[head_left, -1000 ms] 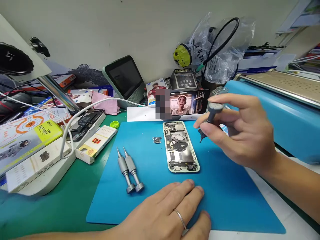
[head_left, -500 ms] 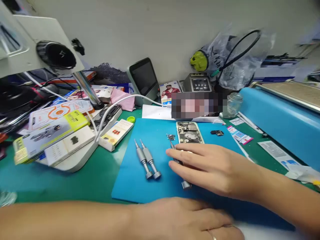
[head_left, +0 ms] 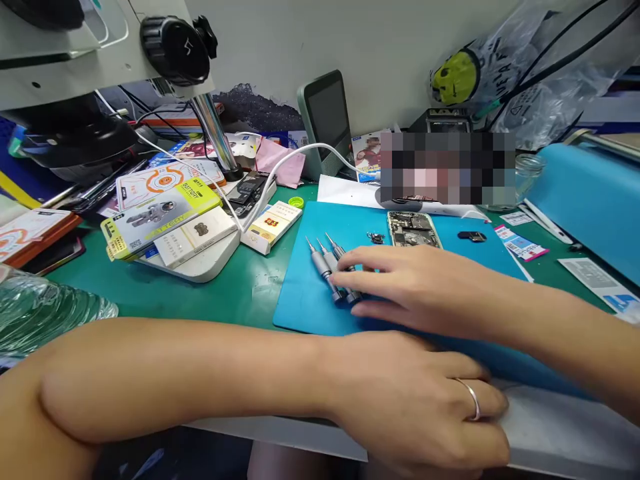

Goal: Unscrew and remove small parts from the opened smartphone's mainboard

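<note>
Three grey screwdrivers lie side by side on the blue mat (head_left: 305, 293). The leftmost screwdriver (head_left: 321, 265) shows almost whole; the right one (head_left: 336, 247) is partly under my right hand (head_left: 390, 280). That hand's fingers curl over its handle, hiding part of it. Beyond the hand sits an opened phone (head_left: 414, 230) with its inner parts bare, and small metal parts (head_left: 375, 237) lie left of it. My left hand (head_left: 425, 407), wearing a ring, is closed over the bench's front edge; its fingertips are hidden.
A microscope (head_left: 175, 50) on a metal post stands at left, near stacked boxes (head_left: 165, 220) and a white cable (head_left: 270, 177). To the right is a blue machine (head_left: 585, 200). A small black part (head_left: 471, 236) lies on the mat. A plastic bottle (head_left: 50, 297) is at far left.
My right hand has brought the third screwdriver left, beside the other two. My left hand has shifted slightly right and its fingers have curled. The view has tilted down and turned left.
</note>
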`<state>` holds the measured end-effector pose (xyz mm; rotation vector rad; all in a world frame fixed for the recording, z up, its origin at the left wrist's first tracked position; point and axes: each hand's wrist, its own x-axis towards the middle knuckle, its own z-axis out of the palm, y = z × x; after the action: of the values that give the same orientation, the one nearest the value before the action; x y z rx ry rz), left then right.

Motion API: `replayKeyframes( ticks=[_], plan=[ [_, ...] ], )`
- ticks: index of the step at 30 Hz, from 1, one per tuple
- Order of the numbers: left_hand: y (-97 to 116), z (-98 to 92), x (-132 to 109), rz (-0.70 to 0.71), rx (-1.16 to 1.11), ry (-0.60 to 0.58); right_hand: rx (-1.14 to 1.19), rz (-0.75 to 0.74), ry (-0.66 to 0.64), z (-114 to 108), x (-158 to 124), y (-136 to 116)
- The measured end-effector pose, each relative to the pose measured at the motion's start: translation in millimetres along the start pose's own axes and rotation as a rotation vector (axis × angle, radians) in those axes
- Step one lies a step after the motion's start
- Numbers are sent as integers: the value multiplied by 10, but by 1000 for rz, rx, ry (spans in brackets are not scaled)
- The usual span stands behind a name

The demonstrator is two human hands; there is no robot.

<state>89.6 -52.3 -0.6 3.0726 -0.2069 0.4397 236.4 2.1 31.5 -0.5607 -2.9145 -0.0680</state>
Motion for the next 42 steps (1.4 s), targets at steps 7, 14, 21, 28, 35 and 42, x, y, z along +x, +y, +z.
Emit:
replayKeyframes(
  ticks=[7, 14, 21, 28, 35, 42],
  plan=[
    [6, 24, 45, -2, 5, 15, -34, 20, -69, 113, 161, -91],
    [-6, 69, 47, -4, 8, 86, -69, 44, -74, 128, 269, -95],
    [-14, 195, 16, -15, 15, 218, -59, 58, -109, 133, 361, -78],
    [-29, 282, 52, 22, -25, 343, -33, 264, -47, 154, 307, -196],
    [-38, 96, 69, 24, -10, 149, 157, 306, 100, 134, 253, -213],
    [-110, 18, 108, 61, -11, 118, 789, 473, 341, -39, 232, -321]
  ],
)
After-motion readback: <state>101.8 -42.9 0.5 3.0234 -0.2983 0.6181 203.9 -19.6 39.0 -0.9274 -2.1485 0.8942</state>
